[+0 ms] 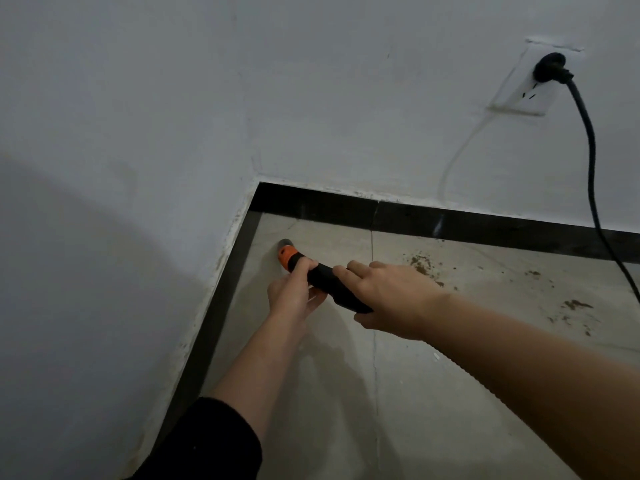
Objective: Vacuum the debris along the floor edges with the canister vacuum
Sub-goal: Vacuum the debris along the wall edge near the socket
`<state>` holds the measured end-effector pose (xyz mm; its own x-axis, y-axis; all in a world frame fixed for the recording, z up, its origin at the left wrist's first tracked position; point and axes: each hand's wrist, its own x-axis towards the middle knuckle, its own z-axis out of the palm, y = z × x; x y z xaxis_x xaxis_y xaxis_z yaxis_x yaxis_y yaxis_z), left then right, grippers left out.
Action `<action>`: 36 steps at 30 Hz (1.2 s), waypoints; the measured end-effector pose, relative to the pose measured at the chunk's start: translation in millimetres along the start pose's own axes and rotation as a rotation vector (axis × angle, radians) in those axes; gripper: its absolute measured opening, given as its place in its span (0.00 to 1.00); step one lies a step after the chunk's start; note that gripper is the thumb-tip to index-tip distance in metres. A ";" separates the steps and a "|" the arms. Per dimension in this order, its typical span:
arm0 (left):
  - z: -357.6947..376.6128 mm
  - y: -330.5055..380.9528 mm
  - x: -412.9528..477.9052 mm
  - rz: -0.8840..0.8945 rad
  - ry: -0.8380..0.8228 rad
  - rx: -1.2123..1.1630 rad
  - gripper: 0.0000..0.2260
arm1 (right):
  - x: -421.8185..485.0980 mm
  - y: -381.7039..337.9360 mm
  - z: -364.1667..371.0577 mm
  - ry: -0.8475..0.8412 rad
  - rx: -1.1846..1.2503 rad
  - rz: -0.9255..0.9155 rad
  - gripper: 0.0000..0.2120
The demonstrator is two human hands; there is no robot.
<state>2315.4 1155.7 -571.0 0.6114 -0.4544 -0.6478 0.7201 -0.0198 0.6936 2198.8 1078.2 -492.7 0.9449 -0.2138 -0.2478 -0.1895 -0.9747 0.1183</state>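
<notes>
- Vacuum nozzle [320, 277], a black tube with an orange collar, points into the far left corner, its tip close to the floor [415, 393].
- Left hand [294, 296] has its fingers curled round the tube just behind the collar.
- Right hand [391, 299] grips the tube nearer in, fingers over the top and thumb beneath.
- Debris [420, 263] lies in brown scatters to the right, near the far black baseboard [450, 223].
- Black cord [588, 150] hangs from a wall socket [519, 95] at far right.

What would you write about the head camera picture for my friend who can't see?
The left hand and right hand hold a black vacuum nozzle with an orange collar, aimed near the floor corner. Brown debris lies farther right; a black cord hangs from a wall socket.
</notes>
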 end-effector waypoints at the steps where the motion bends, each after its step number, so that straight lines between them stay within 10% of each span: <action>1: -1.9 2.5 0.8 -0.002 0.004 -0.007 0.08 | 2.8 -1.6 -0.2 0.004 0.000 0.000 0.33; 36: 6.7 31.4 58.4 0.087 -0.002 0.072 0.07 | 53.9 2.4 10.1 0.127 0.041 0.082 0.30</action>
<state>2371.5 1122.6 -584.9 0.6699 -0.4590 -0.5836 0.6388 -0.0441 0.7681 2246.6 1063.7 -515.5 0.9516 -0.2851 -0.1148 -0.2754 -0.9568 0.0935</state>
